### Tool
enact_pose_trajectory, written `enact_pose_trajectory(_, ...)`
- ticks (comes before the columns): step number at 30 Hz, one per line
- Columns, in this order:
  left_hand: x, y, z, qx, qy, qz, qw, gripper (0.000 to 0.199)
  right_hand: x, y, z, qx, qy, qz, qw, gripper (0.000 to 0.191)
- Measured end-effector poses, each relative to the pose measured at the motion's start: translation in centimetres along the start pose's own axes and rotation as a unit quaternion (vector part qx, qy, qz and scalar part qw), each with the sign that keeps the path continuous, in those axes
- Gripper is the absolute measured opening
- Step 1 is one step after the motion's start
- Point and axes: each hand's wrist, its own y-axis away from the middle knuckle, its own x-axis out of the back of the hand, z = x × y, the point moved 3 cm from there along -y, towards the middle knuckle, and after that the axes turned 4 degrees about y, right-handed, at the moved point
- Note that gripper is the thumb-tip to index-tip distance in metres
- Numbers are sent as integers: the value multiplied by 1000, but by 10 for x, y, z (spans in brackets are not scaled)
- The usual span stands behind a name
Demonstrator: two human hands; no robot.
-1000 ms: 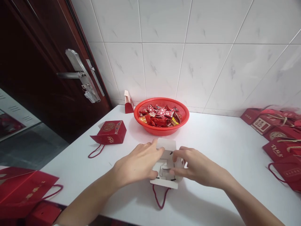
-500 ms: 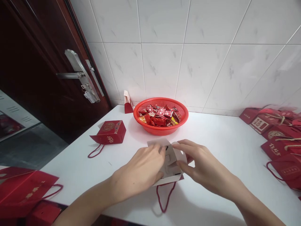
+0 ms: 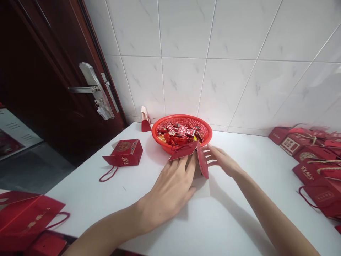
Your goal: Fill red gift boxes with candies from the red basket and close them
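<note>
In front of the basket, a small red gift box (image 3: 203,164) of folded card is tilted between my hands. Its red flap and rope handle lie toward the basket. My left hand (image 3: 173,186) grips the box from the near side, with its fingertips hidden under the red flap. My right hand (image 3: 222,160) is at the box's right side, fingers stretched and apart, close against the panel; whether they touch it I cannot tell. Just behind, a red plastic basket (image 3: 208,133) holds several wrapped candies (image 3: 181,132).
Another red gift box (image 3: 130,151) lies to the left on the white table (image 3: 239,220), a small upright one (image 3: 145,122) by the wall. More red boxes (image 3: 32,217) sit at the lower left. Several packed boxes (image 3: 314,170) crowd the right. A dark door (image 3: 53,71) stands left.
The box has been turned and moved toward the basket, so its red outside shows instead of the pale inside. My right hand has moved away from me and its fingers have straightened.
</note>
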Motion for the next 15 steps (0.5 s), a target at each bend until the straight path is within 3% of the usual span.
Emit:
enact_pose_trajectory(3,3,-1,6,-30,-45,-20,998,59,-20,-18,27,-47,-130,-138,981,67)
enact_pose_trajectory(6,9,-4,8,-44,-55,-49,996,36,-37,-19,33,-39,-198,-201,959,70)
enact_pose_trajectory(9,18,-9,5,-51,-53,-29,997,25,-46,-12,27,-26,-236,-210,948,64)
enact_pose_trajectory(15,21,-13,3,-92,-41,47,994,19,-60,7,11,-54,-343,-162,924,51)
